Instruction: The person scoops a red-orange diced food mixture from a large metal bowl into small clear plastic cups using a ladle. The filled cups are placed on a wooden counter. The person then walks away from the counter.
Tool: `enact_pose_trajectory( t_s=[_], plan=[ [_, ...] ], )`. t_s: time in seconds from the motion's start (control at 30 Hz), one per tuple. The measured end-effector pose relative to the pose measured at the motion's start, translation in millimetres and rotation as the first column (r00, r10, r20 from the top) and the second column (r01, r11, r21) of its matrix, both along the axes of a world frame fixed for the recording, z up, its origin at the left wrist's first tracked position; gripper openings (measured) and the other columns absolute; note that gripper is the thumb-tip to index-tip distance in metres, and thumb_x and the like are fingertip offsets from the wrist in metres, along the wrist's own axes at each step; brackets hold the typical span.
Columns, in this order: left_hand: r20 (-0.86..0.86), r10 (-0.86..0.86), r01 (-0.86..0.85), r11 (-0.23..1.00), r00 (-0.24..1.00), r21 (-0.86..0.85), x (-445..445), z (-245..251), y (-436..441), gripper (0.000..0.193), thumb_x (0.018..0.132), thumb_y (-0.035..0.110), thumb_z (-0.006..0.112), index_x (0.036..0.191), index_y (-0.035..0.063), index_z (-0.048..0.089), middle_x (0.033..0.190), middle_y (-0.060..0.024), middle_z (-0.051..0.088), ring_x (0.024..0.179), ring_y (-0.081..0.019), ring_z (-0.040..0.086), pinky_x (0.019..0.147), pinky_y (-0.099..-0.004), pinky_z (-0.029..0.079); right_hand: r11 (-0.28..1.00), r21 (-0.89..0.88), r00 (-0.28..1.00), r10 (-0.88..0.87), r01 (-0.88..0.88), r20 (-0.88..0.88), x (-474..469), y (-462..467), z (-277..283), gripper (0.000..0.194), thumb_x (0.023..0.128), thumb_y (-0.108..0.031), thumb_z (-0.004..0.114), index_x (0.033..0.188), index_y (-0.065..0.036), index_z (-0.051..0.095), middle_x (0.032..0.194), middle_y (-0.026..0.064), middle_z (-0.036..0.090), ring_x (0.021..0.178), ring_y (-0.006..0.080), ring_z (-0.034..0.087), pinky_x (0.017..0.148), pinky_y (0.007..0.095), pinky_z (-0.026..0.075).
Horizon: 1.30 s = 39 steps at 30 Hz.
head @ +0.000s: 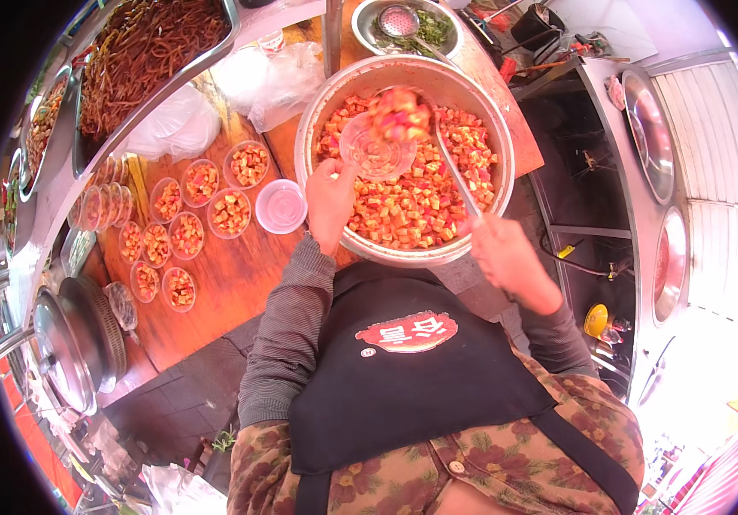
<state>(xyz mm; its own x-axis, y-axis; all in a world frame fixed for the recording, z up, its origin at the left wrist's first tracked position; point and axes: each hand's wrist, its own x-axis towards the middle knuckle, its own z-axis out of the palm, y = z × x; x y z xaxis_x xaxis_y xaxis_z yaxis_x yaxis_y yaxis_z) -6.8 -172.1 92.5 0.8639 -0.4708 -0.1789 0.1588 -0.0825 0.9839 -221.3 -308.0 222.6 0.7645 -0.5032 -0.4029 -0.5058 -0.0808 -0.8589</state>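
My left hand (pixel 331 203) grips the rim of a clear plastic cup (pixel 378 147) above a large metal basin (pixel 504 148). Red-sauced diced food (pixel 401 212), seemingly radish or tofu cubes, fills the basin. In my right hand (pixel 512 257) is the handle of a metal ladle (pixel 456 167). Its bowl carries a blurred heap of the cubes (pixel 400 114) just past the cup, partly overlapping it in view. Left of the basin stand several filled plastic cups (pixel 229 213) and an unfilled stack of clear cups (pixel 281 206) on the wooden table (pixel 234 283).
A metal bowl (pixel 359 26) of green herbs (pixel 430 32) holds a skimmer (pixel 398 21) behind the basin. Plastic bags (pixel 176 122) lie below a raised tray of shredded food (pixel 150 64). Lidded pots (pixel 66 351) stand at left; a metal stove counter (pixel 639 212) stands at right.
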Motion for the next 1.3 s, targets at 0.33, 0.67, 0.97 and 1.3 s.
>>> enact_pose_trajectory(
  t_s=[0.33,0.67,0.97,1.3],
  plan=[
    [-0.213,0.082,-0.106,0.989,0.974,-0.105,-8.7,-2.3,22.2,0.018,0.091,0.016,0.060,0.079,0.0042,0.054,0.057,0.0023,0.049,0.046,-0.0042,0.041,0.042,-0.0200,0.030,0.907,0.405,0.991,-0.077,0.114,-0.107,4.2,5.1,15.2,0.028,0.099,-0.023,0.043,0.094,0.002,0.055,0.053,-0.0016,0.038,0.038,0.0084,0.037,0.035,0.0264,0.032],
    [-0.395,0.450,-0.545,0.821,0.801,-0.169,-32.6,-16.1,191.1,0.002,0.090,0.005,0.055,0.089,0.0032,0.056,0.066,0.0030,0.048,0.049,-0.0035,0.040,0.043,-0.0192,0.031,0.976,-0.198,0.993,0.081,-0.096,-0.082,-9.7,-24.0,-42.9,0.032,0.098,-0.023,0.044,0.088,0.005,0.057,0.061,0.0061,0.048,0.046,0.0171,0.047,0.044,0.0350,0.040],
    [-0.203,0.826,-0.792,0.562,0.525,0.239,-12.1,-137.9,314.3,0.006,0.090,0.010,0.051,0.087,0.0057,0.053,0.059,0.0047,0.039,0.044,-0.0051,0.035,0.038,-0.0222,0.026,0.442,-0.667,0.798,0.282,-0.600,-0.532,61.4,5.2,-79.7,0.013,0.074,-0.006,0.052,0.074,0.001,0.063,0.072,0.0212,0.062,0.070,0.0369,0.064,0.062,0.0473,0.050],
    [0.315,0.621,-0.694,0.596,0.718,0.405,-25.8,-150.6,312.9,0.030,0.087,0.023,0.063,0.094,-0.0056,0.066,0.082,-0.0108,0.067,0.071,-0.0212,0.059,0.070,-0.0341,0.048,0.546,-0.749,0.870,-0.072,-0.375,-0.488,114.6,-57.5,-109.2,0.019,0.080,-0.010,0.052,0.077,0.001,0.068,0.084,0.0233,0.066,0.082,0.0381,0.066,0.070,0.0464,0.053]
  ],
)
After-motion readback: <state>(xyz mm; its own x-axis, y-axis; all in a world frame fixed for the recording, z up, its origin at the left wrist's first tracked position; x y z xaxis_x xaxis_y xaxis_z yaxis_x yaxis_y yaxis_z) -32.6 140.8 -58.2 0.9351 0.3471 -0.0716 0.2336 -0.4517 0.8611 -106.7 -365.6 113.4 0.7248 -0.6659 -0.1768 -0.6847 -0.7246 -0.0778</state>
